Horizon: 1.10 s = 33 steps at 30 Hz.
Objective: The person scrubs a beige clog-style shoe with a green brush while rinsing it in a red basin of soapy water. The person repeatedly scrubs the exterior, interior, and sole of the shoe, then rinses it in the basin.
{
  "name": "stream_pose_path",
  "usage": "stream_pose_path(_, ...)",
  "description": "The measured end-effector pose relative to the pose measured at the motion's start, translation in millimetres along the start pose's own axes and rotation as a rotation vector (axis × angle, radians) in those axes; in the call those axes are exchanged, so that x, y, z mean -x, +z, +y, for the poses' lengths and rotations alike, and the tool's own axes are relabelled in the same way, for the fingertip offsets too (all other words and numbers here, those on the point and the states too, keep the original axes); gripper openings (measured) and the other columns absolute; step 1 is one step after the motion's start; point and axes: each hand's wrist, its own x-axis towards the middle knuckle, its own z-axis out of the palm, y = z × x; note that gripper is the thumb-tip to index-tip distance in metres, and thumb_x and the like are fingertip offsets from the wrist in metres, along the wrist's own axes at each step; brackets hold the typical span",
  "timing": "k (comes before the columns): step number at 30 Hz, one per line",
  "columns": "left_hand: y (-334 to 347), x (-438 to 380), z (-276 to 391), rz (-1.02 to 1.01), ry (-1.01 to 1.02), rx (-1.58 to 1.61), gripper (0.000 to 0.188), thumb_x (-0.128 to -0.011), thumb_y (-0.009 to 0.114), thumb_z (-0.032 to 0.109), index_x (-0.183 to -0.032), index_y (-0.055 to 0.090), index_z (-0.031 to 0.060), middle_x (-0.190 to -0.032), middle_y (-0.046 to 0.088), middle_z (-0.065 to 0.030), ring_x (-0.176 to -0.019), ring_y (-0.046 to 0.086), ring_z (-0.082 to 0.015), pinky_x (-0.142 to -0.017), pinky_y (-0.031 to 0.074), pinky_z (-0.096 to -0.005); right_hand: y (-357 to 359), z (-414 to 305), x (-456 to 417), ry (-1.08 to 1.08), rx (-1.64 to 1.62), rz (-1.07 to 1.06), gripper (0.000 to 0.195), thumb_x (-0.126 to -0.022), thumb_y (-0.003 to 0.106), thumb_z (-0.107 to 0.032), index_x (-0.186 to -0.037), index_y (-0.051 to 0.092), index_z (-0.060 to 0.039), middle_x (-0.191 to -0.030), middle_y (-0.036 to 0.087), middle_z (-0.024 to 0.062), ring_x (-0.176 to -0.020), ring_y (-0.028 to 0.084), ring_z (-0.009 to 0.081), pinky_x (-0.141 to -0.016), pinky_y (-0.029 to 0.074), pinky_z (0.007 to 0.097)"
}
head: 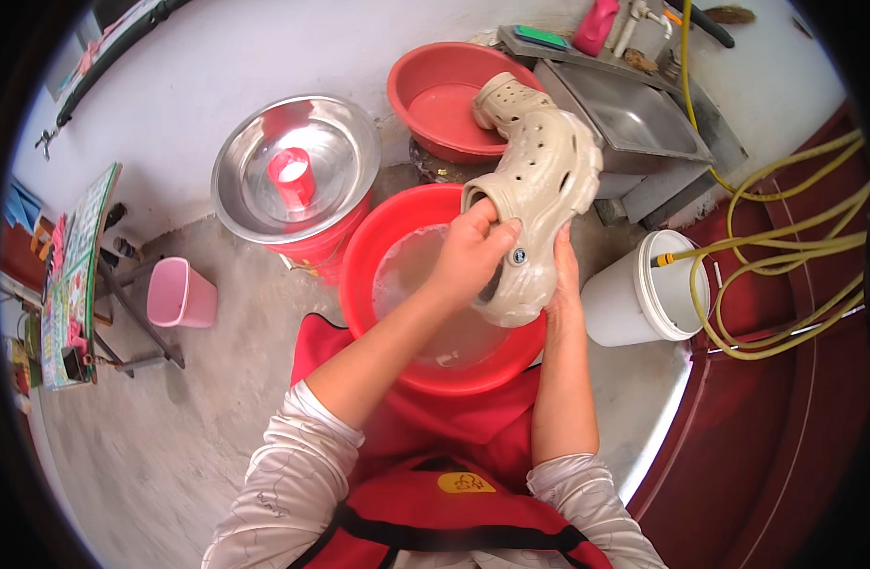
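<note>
A wet beige foam clog (pixel 542 185) with vent holes is held up in both hands, its toe pointing away from me. My left hand (pixel 467 249) pinches the rim of its foot opening near the strap, thumb beside a round dark rivet. Against the sole side near the heel rests my right hand (pixel 564 274), its fingers partly hidden behind the clog. Below is a red plastic basin (pixel 367 299) of cloudy, sudsy water. Beyond the held clog's toe, a second beige clog (pixel 502 99) shows at another reddish basin (pixel 414 78); the held clog partly covers it.
A steel bowl (pixel 243 171) holding a red cup (pixel 291 178) sits atop a red bucket (pixel 321 259). A steel sink (pixel 627 107) stands back right. Yellow hose (pixel 762 256) coils by a white bucket (pixel 613 306). Left are a pink bin (pixel 182 295) and a tilted board (pixel 79 284).
</note>
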Motion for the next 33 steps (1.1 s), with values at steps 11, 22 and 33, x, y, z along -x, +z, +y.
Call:
stream_pose_path(11, -15.5, 5.6, -1.9, -0.162, 0.112, -0.408, 0.028, -0.088, 0.058, 0.005, -0.114, 0.058, -0.0046, -0.112, 0.056, -0.0071, -0.097, 0.056, -0.0128, -0.081, 0.048, -0.0285, -21.7, 23.1, -7.4, 0.037, 0.043, -0.249, 0.094, -0.073, 0.060, -0.071, -0.137, 0.041, -0.0045, -0.128, 0.054, 0.0118, -0.115, 0.055, 0.0245, -0.092, 0.051, 0.0398)
stream_pose_path(22, -68.6, -1.2, -3.6, 0.070, -0.051, -0.409, 0.053, -0.090, 0.064, 0.028, -0.132, 0.046, 0.0012, -0.120, 0.056, -0.0080, -0.115, 0.050, -0.0177, -0.095, 0.042, -0.0346, -12.6, 16.7, -19.0, -0.096, -0.082, -0.229, 0.079, -0.088, 0.044, -0.067, -0.141, 0.041, -0.0100, -0.138, 0.049, 0.0078, -0.124, 0.048, 0.0238, -0.106, 0.040, 0.0386)
stream_pose_path(33, -75.6, -9.5, -37.1, 0.367, 0.038, -0.390, 0.045, -0.089, 0.065, 0.021, -0.128, 0.053, 0.0009, -0.120, 0.056, -0.0150, -0.112, 0.055, -0.0227, -0.095, 0.043, -0.0347, 28.6, 32.8, -12.0, -0.180, 0.504, -0.012, 0.055, -0.095, 0.056, -0.039, -0.131, 0.049, 0.0022, -0.120, 0.060, 0.0131, -0.109, 0.058, 0.0211, -0.097, 0.042, 0.0332)
